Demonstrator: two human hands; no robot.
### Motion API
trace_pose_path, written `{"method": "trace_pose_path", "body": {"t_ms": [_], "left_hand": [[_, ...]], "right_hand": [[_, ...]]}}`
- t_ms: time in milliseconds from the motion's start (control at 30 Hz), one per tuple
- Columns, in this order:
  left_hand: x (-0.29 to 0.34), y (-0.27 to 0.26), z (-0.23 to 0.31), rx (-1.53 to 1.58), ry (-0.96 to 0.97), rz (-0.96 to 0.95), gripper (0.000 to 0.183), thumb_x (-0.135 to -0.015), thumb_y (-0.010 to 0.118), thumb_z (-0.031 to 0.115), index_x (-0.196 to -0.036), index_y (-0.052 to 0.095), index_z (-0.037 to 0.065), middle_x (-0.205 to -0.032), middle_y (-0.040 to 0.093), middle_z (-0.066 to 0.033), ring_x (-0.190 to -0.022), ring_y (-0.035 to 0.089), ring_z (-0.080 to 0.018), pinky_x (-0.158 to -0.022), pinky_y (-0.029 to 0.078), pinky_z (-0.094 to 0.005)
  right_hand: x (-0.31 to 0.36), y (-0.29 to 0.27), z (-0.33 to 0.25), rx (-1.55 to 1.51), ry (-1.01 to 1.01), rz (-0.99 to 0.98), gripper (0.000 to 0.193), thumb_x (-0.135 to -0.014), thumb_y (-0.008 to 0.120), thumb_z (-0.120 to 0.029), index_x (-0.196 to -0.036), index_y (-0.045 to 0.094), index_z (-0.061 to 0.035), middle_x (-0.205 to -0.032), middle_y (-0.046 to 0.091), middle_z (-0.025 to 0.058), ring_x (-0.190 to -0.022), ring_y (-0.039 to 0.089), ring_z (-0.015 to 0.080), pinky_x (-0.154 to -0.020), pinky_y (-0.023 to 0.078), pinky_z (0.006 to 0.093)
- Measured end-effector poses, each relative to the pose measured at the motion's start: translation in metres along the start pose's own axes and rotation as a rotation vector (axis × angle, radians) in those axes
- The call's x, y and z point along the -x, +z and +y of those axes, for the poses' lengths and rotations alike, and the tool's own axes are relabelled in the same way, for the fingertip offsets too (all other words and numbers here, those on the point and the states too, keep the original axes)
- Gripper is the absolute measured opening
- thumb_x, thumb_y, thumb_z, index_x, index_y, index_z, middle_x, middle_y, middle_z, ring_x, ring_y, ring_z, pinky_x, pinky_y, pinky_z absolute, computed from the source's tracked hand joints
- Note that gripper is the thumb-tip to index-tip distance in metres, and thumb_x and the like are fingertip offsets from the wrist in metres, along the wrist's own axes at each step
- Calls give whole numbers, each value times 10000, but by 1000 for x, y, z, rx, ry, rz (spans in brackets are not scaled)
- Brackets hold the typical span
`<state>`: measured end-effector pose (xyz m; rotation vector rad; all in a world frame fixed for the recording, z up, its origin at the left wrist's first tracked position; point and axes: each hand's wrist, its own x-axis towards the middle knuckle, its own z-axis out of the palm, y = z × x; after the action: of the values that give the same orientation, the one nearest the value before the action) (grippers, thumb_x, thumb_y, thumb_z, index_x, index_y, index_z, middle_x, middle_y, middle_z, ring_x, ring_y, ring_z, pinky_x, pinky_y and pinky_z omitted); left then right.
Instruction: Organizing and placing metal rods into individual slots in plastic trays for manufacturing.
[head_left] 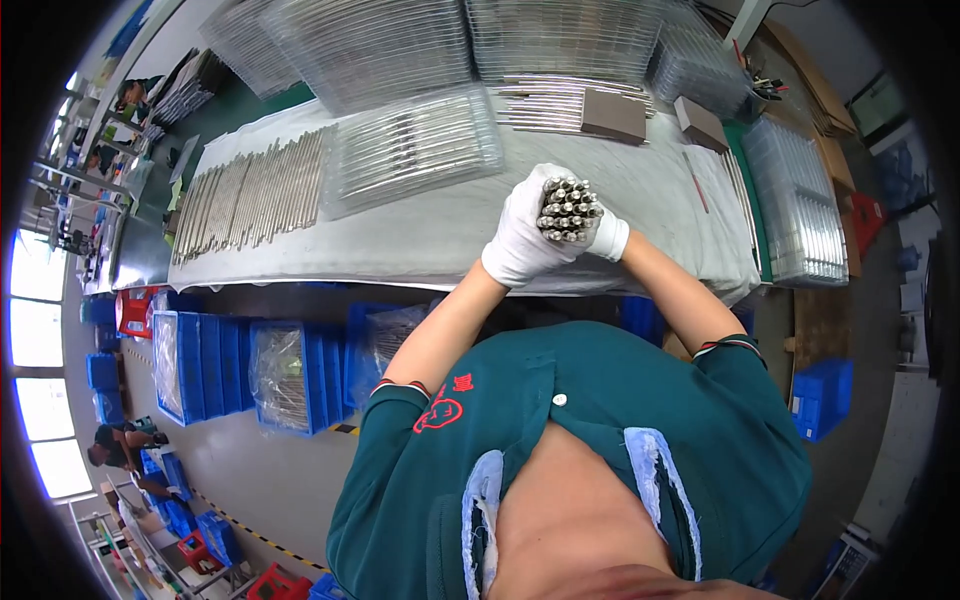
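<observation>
In my head view, my gloved left hand wraps a bundle of metal rods, ends toward me, over the cloth-covered table. My right hand meets its other side; fingers hidden, I can't tell its grip. A clear tray lies beyond, leftward.

Daylight burns the windows on my left to plain white with a bluish fringe. The cloth lies evenly bright before me, and my gloves show clearly; small glints dot the rods I hold, and glare streaks the trays. Below the cloth's edge, shadow gathers. The lens bows straight edges, its corners go black, and the far right looks dim and soft.
</observation>
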<state>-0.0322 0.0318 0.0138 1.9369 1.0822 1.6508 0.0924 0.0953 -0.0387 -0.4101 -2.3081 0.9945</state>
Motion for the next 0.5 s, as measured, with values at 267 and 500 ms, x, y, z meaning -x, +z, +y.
{"method": "trace_pose_path", "body": {"t_ms": [267, 500], "left_hand": [[0, -1, -2, -281, 107, -85, 194, -660, 677, 119, -773, 525, 83, -747, 519, -28, -770, 516, -214, -723, 426, -315], [5, -1, 2, -281, 185, -1, 387, -588, 744, 162, -890, 517, 74, -780, 556, -88, -695, 575, -290, -606, 474, -344]], "right_hand": [[41, -23, -40, -205, 282, 443, 383, -838, 573, -258, -1128, 469, -30, -1084, 573, 116, -946, 586, 242, -854, 452, 335], [38, 7, -71, -1578, 907, 55, 655, -861, 342, -588, -1153, 472, -16, -1096, 546, 151, -939, 556, 254, -896, 432, 393]]}}
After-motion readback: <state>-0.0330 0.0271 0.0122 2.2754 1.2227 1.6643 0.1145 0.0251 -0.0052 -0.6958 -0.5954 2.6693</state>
